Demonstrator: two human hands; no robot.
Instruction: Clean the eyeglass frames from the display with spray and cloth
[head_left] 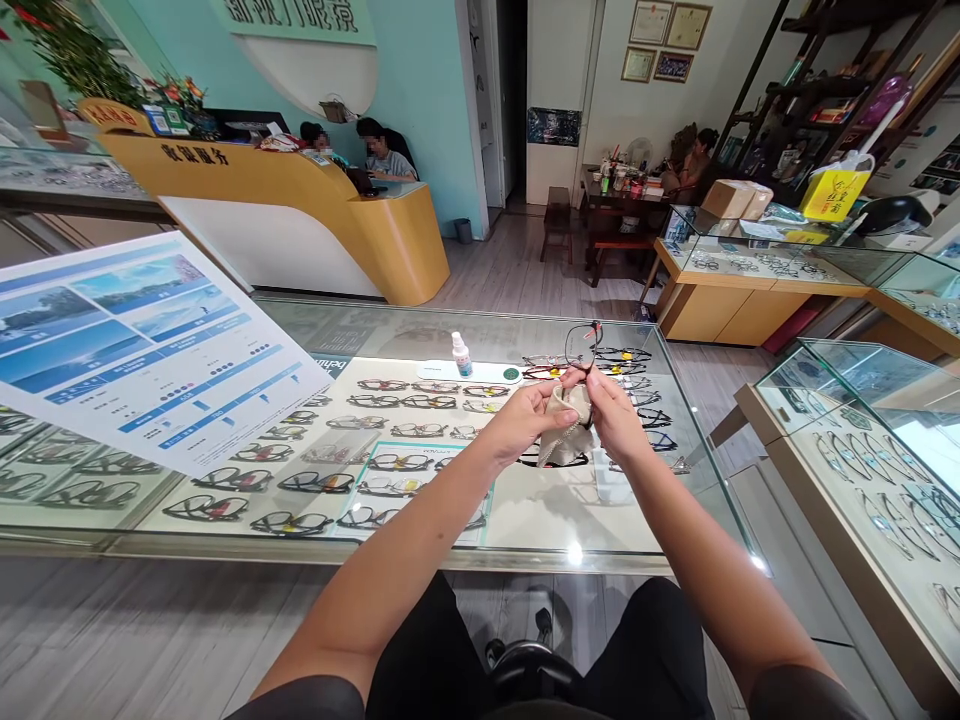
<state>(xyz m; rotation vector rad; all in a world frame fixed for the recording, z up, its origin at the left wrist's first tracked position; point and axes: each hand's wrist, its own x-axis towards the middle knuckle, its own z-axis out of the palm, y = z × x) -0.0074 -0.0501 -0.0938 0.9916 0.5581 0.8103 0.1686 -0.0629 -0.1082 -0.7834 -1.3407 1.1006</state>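
Observation:
Above the glass counter, my left hand [541, 408] is closed on a beige cleaning cloth [564, 440] that hangs down in folds. Fingers of my right hand [611, 405] are closed on a pair of dark-framed eyeglasses [581, 348], with one lens sticking up above the hands. The cloth wraps the other part of the glasses, so that lens is hidden. Both hands touch each other at the cloth. A small white spray bottle [460, 356] stands upright on the counter, left of and beyond my hands.
Under the glass countertop [525, 550] lie several rows of eyeglasses [375, 402]. A printed sheet [150, 350] stands tilted at the left. More display cases [862, 480] are on the right. Across the room, people sit behind a yellow reception desk [300, 200] and near a dark table [622, 200].

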